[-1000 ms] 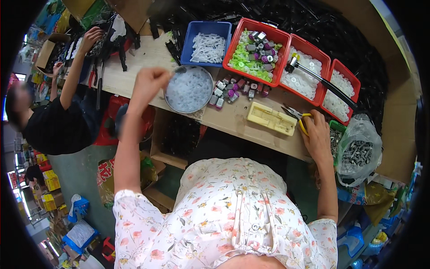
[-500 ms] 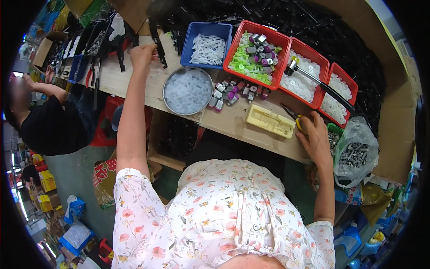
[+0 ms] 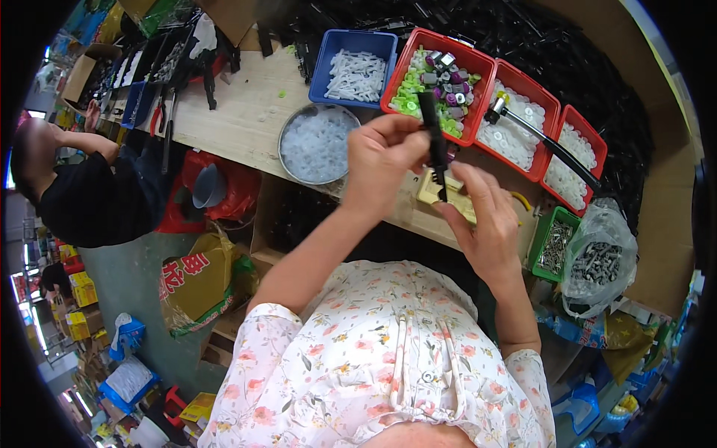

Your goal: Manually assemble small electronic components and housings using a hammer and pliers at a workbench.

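My left hand (image 3: 381,160) is closed on a long, narrow black plastic part (image 3: 432,134), holding it tilted above the bench's front edge. Close by its lower end is my right hand (image 3: 487,220), thumb and fingers apart; whether they touch the part is unclear. Beneath the hands lies a pale yellow block with recesses (image 3: 427,191), partly covered. A yellow-handled tool (image 3: 520,200) shows just beyond my right fingers. To the left of my left hand stands a round metal bowl (image 3: 317,143) full of translucent white pieces.
Behind are a blue bin (image 3: 317,71) of white pieces and red bins (image 3: 489,89) of small parts, with a black-handled hammer (image 3: 549,145) across them. At right, a green tray (image 3: 539,254) and clear bag (image 3: 597,261) hold metal pieces. Another person (image 3: 97,194) sits at far left.
My left hand has brought the black part from the far left to the middle front. My right hand has left the yellow-handled tool and moved left to the part's lower end.
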### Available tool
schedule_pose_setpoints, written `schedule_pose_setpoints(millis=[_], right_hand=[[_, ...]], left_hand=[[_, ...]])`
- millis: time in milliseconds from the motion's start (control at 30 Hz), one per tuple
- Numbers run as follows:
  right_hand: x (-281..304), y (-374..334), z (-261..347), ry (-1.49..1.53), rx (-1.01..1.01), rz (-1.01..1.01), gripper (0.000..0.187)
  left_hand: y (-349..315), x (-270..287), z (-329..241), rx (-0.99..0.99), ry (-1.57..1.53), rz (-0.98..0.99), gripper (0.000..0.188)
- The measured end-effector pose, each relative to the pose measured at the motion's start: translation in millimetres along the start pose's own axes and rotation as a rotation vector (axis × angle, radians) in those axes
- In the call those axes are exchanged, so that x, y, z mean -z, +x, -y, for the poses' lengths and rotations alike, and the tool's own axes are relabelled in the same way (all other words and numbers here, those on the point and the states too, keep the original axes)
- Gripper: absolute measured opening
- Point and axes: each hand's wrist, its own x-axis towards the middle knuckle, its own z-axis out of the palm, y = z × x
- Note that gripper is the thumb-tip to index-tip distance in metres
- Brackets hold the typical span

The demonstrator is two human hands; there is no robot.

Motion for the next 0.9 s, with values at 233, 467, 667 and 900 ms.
schedule_pose_setpoints(millis=[233,467,667,900], right_hand=[[8.8,-26.0,-31.6,0.084,-0.090,-0.002,0.034],[33.3,-69.0,-71.1,0.065,-0.281,0.176,0.026],[39.2,-63.6,-69.3,-0.028,-0.241,0.241,0.026],[39.8,-63.4,-66.3,-0.034,-0.298,0.245,0.028]], left_hand=[[-12.7,33.5,-12.0,0.072,0.304,0.213,0.025],[52.6,194.6,-31.9,-0.469,1.314,-0.390,0.039],[96.8,227.6,-4.1,-0.587,1.597,-0.202,0.050],[144.1,228.9,-14.6,-0.633,1.785,0.163,0.037]])
